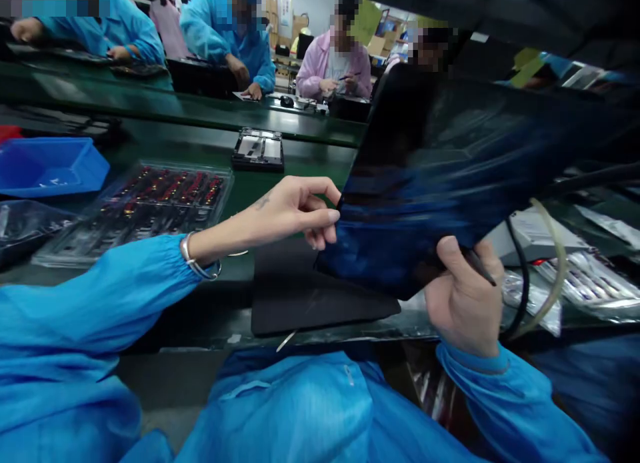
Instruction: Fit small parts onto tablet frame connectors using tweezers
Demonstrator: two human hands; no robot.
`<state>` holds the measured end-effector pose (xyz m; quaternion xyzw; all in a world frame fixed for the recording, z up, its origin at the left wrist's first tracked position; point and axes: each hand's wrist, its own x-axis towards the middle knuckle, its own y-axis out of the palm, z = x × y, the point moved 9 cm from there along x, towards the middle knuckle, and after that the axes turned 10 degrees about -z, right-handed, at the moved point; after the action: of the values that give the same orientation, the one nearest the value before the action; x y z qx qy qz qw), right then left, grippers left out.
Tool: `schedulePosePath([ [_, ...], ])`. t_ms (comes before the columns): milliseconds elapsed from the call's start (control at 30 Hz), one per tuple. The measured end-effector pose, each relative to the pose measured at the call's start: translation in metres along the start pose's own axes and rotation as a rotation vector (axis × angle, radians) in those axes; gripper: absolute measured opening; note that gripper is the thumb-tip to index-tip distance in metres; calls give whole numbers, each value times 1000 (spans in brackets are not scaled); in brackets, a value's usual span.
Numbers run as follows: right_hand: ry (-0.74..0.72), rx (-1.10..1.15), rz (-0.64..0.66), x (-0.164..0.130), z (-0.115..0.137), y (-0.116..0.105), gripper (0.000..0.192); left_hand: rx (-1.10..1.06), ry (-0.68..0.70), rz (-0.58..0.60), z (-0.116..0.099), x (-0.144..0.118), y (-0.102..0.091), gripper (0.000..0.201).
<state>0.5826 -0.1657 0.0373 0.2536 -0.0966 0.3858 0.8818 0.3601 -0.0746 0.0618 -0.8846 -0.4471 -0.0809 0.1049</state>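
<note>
Left hand [307,213] is pinching the near-left edge of a glossy, blue-black, flat rectangular panel [425,203], right hand [465,300] is gripping its lower edge! The panel is tilting over a flat black mat [320,310], while a clear plastic tray [70,253] of small parts is lying off left.

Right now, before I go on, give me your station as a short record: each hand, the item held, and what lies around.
left hand: fingertips at the dark panel's left edge; firmness of grip unclear
right hand: gripping the panel's lower right, a slim dark object among its fingers
dark panel: glossy, tilted, held up
below: black mat on the bench
left side: blue bin, clear tray of small parts
beyond: open device
</note>
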Motion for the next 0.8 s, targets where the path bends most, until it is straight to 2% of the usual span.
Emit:
schedulePosePath([
  [67, 198, 24, 42, -1, -13, 5, 29, 98, 65, -55, -3, -2, -1, 19],
  [167, 316, 12, 84, -5, -20, 5, 32, 127, 88, -103, 2, 0, -2, 26],
  [333, 440, -19, 84, -13, -30, 4, 32, -9, -14, -140, 23, 5, -5, 35],
  [467, 567, -24, 119, -20, -42, 7, 33, -115, -150, -156, 40, 5, -5, 40],
  [567, 583, -48, 210, -20, -50, 8, 31, -139, -225, -172, 48, 6, -4, 40],
  [800, 441, -133, 393, -16, -54, 7, 32, -137, -263, -188, 56, 6, -4, 38],
])
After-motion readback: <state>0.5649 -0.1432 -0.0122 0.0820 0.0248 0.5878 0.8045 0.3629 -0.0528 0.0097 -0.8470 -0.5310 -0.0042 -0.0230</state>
